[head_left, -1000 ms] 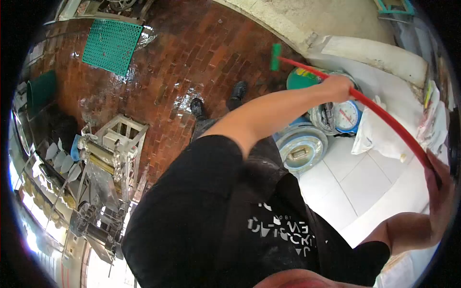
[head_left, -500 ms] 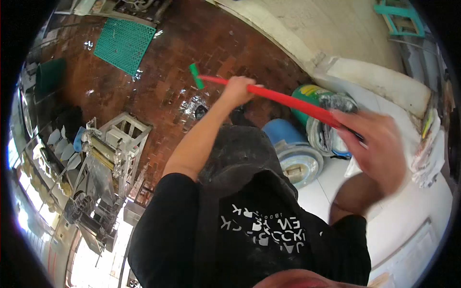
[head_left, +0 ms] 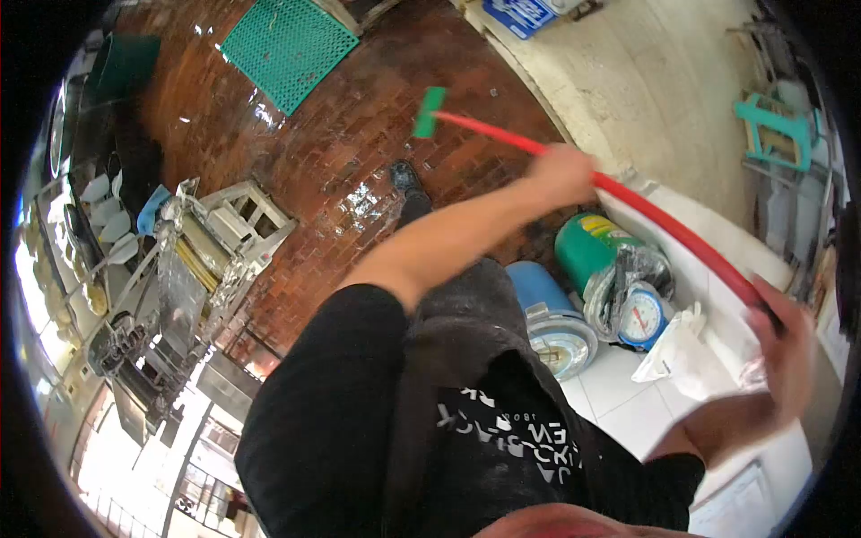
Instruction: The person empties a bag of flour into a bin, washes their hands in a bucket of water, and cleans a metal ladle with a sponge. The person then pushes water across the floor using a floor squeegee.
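Observation:
Both my hands grip a long red-handled floor tool (head_left: 682,235) with a short green crosspiece head (head_left: 429,113). Whether that head is a brush or a squeegee I cannot tell. My left hand (head_left: 565,173) is closed round the middle of the pole, arm stretched across my body. Near the pole's dark upper end, my right hand (head_left: 782,345) is closed and blurred by motion. The green head is over the wet red-brown brick floor (head_left: 341,134), beyond my shoe (head_left: 405,176); contact with the floor is unclear.
To the right stand a green tub (head_left: 578,247), a blue bucket (head_left: 536,285), a blue dial scale (head_left: 640,316) and a white plastic bag (head_left: 686,359). A green perforated mat (head_left: 289,52) lies ahead. Machinery (head_left: 211,247) is at left, a turquoise stool (head_left: 776,134) at far right.
Both hands have moved right with the pole, the right one also lower in view. The green head has shifted right and slightly up. The whole view has swung too, showing more of the right side.

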`<state>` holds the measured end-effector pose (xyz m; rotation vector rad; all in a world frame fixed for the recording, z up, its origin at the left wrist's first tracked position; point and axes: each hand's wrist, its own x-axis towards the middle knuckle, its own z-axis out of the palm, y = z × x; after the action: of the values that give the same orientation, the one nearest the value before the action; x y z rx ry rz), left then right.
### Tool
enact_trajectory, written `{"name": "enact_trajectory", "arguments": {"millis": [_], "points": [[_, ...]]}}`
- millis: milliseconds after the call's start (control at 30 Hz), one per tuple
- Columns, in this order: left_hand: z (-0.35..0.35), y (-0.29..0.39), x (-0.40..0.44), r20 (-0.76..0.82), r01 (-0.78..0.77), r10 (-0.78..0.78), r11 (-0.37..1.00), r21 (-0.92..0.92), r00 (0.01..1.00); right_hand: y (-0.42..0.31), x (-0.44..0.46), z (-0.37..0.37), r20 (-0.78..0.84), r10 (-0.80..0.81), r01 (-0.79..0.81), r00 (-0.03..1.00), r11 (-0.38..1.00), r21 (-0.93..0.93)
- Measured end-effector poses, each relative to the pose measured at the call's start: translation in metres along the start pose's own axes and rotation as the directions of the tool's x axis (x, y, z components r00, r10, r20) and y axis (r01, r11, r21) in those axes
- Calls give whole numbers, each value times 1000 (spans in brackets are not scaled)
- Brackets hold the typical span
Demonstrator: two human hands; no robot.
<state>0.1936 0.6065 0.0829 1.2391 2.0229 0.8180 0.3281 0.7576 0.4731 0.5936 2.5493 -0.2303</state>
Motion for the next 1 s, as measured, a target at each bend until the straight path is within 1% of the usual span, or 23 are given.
{"name": "enact_trajectory", "arguments": {"millis": [33,67,133,233,300,333,400,433,467,500,533,567,600,633,667,700,733,767,800,833,900,967,1000], "points": [[13,15,37,8,-6,7,998,-67,1000,3,-6,-22,-28,94,-92,995,992,84],[6,24,61,-58,-142,134,976,-165,989,-2,10,-30,-52,84,-81,995,995,59],[11,5,106,-80,-169,150,914,-369,985,-14,42,-46,-100,64,-64,993,998,6],[-30,-68,86,-61,-115,101,944,-308,993,-47,98,-49,-75,-43,44,996,999,8],[-75,-117,21,-41,-33,27,987,-154,999,-89,124,-41,-19,-131,130,991,990,-48],[-63,-163,-10,-143,-57,45,996,-75,989,-133,134,-27,34,-180,182,983,980,-76],[-100,-235,-103,-294,71,-71,997,-8,953,-211,179,21,249,-185,114,951,955,273],[-110,-274,-146,-274,148,-155,988,-48,949,-248,196,60,299,-206,90,932,929,359],[-117,-317,-189,-388,86,-43,992,94,921,-279,214,103,292,-302,220,907,933,284],[-82,-400,-228,-398,248,-221,969,16,890,-303,231,157,197,-454,395,869,876,278],[-100,-435,-261,-321,450,-380,875,180,867,-339,244,187,305,-426,336,852,891,305],[-104,-466,-296,-348,505,-456,860,64,819,-360,255,231,374,-472,394,799,879,267],[-106,-462,-295,-376,446,-381,889,101,845,-373,252,251,404,-488,442,774,873,208],[-117,-458,-290,-413,386,-299,911,145,860,-369,247,238,285,-555,505,781,831,234],[-131,-450,-288,-440,327,-218,926,189,871,-350,246,206,295,-487,411,822,866,284],[-155,-394,-248,-433,336,-224,920,202,873,-323,237,159,326,-407,299,853,894,334],[-172,-329,-209,-386,269,-224,961,67,895,-306,224,98,314,-309,203,898,923,328],[-187,-271,-167,-332,217,-180,973,78,926,-277,203,51,218,-220,104,951,889,445],[-190,-227,-125,-347,165,-134,984,61,928,-245,183,-6,203,-138,103,969,979,175],[-183,-188,-78,-238,144,-146,989,-28,960,-216,153,-49,31,-102,105,994,991,-82],[-184,-120,-4,-198,65,-110,973,-221,974,-193,138,-101,49,-80,82,996,996,-43],[-156,-118,64,-242,-36,-30,964,-264,970,-190,139,-134,106,36,-25,994,994,-104],[-156,-128,80,-203,-29,-29,960,-279,979,-205,161,-126,96,-23,41,995,980,-195]]}}
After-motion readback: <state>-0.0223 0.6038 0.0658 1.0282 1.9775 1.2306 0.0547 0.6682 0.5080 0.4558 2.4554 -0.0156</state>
